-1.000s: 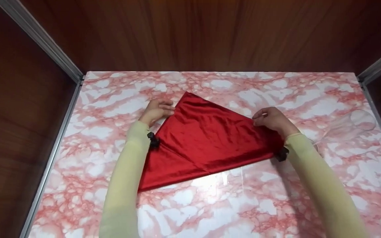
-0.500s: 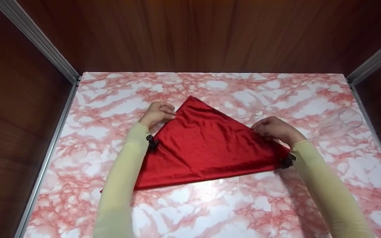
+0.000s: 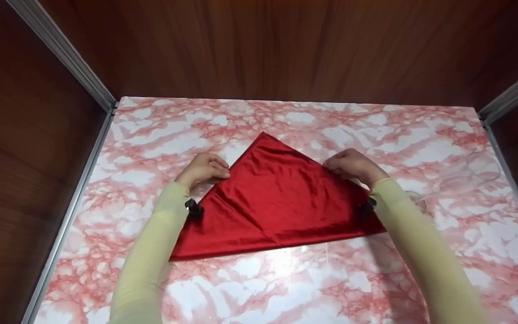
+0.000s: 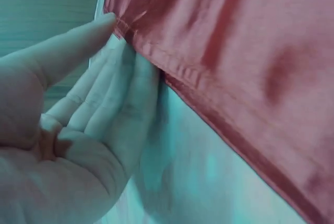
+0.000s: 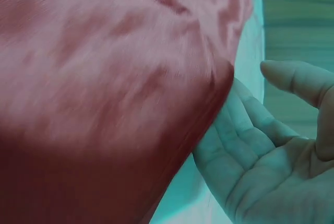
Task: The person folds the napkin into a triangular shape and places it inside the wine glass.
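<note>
A shiny red satin cloth (image 3: 277, 193), folded into a triangle, lies on the table with its point away from me and its long folded side near me. At its left slanting edge, my left hand (image 3: 204, 169) pinches the hem. In the left wrist view the thumb (image 4: 102, 28) meets the hem and the other fingers reach beneath it. My right hand (image 3: 353, 164) is at the right slanting edge. The right wrist view has its straight fingers (image 5: 237, 125) tucked under the cloth, the thumb held apart from it.
The table (image 3: 241, 297) has a red-and-white marbled top. A clear see-through object (image 3: 484, 166) with a round end lies at the right, and a round clear rim (image 3: 416, 200) shows beside my right sleeve. Dark wood panels (image 3: 263, 49) enclose the back and sides.
My right hand has moved left along the cloth's edge, after first dipping nearer me. My left hand has slid down its edge, left and nearer me. The cloth's point has shifted slightly right.
</note>
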Action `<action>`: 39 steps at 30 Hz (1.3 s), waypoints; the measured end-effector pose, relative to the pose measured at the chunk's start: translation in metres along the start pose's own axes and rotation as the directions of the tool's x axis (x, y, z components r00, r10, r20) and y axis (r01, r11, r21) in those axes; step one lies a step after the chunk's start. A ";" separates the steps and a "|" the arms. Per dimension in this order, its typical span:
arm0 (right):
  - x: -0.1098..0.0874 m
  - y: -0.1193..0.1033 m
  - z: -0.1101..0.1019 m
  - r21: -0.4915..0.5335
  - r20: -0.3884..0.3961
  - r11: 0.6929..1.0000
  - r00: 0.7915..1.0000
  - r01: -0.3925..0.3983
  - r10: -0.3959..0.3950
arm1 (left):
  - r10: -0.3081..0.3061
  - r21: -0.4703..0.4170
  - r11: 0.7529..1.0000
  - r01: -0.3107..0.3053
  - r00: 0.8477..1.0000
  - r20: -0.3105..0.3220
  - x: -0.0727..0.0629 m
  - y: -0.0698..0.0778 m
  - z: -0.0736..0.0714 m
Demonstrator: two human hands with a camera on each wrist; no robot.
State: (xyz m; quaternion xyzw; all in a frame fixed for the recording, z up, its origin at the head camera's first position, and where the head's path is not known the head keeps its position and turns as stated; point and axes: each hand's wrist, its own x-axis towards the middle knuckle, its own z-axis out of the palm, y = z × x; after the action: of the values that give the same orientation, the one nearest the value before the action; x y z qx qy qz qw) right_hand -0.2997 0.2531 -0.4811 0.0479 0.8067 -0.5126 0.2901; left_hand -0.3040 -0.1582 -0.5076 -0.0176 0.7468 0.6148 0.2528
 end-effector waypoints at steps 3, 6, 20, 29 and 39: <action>0.006 -0.002 0.007 -0.015 -0.033 1.000 0.999 0.024 -0.025 | 0.046 0.041 0.998 -0.045 0.999 -0.028 -0.004 -0.002 0.003; 0.008 -0.002 0.009 -0.026 -0.054 0.999 0.998 0.029 -0.030 | 0.068 0.048 0.997 -0.065 0.996 -0.054 -0.004 -0.003 0.007; 0.006 0.001 -0.003 -0.052 -0.041 0.999 0.999 0.005 -0.007 | 0.114 -0.002 0.993 -0.116 0.980 -0.160 0.007 0.003 0.022; 0.014 -0.003 0.004 -0.034 -0.091 0.997 0.993 0.068 -0.071 | 0.137 -0.012 0.990 -0.143 0.967 -0.216 0.001 -0.005 0.023; 0.019 -0.003 0.010 -0.099 -0.157 0.988 0.979 0.119 -0.134 | 0.147 -0.026 0.987 -0.161 0.944 -0.294 0.001 -0.009 0.022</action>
State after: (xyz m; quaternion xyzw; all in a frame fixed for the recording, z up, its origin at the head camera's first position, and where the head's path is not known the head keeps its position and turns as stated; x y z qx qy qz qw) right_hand -0.3124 0.2390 -0.4914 0.0251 0.8513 -0.4878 0.1918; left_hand -0.2937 -0.1403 -0.5190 -0.0559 0.7595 0.6418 0.0908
